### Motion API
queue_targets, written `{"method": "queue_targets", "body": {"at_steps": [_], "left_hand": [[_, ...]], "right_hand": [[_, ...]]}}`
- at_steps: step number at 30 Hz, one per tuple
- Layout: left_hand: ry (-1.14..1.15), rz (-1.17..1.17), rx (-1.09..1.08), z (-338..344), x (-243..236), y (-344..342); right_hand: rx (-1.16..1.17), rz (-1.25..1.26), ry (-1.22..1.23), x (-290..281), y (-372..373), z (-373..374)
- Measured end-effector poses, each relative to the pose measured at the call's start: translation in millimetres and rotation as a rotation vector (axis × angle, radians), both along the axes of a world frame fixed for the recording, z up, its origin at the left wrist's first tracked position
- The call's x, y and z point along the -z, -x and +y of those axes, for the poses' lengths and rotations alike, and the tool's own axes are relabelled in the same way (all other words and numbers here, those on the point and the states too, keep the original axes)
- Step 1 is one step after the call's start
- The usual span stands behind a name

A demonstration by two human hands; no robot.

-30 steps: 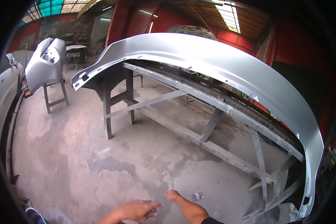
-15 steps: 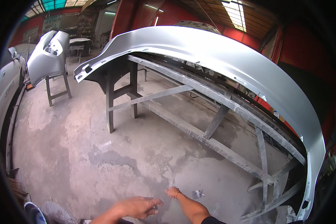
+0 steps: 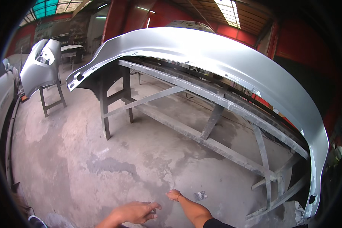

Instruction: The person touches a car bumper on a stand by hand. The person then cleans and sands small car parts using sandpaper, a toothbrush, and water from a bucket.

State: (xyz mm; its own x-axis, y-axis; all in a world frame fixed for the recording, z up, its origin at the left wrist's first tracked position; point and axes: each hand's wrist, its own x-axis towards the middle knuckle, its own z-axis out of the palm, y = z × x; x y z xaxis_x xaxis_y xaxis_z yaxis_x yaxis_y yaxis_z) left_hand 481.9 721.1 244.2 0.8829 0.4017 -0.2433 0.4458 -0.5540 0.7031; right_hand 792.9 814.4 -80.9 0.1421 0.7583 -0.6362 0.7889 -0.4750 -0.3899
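Your left hand point(image 3: 138, 212) is half-open, seemingly empty, your right hand point(image 3: 173, 195) curled, can't tell on what; the bumper point(image 3: 201, 45) sits ahead over the rack point(image 3: 171, 79), presumably for raised support.

View shifted (grey stand point(image 3: 212, 121) sits farther left).
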Motion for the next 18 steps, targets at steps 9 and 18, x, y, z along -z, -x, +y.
{"method": "queue_targets", "body": {"at_steps": [9,18], "left_hand": [[-0.012,-0.003,-0.020,-3.7,-6.1,-1.8],[-0.006,0.087,-0.020,-3.5,-14.0,-4.0]], "right_hand": [[0.030,0.049,-0.051,-1.6,3.2,-2.0],[0.096,0.055,-0.062,-7.8,8.5,1.6]]}}
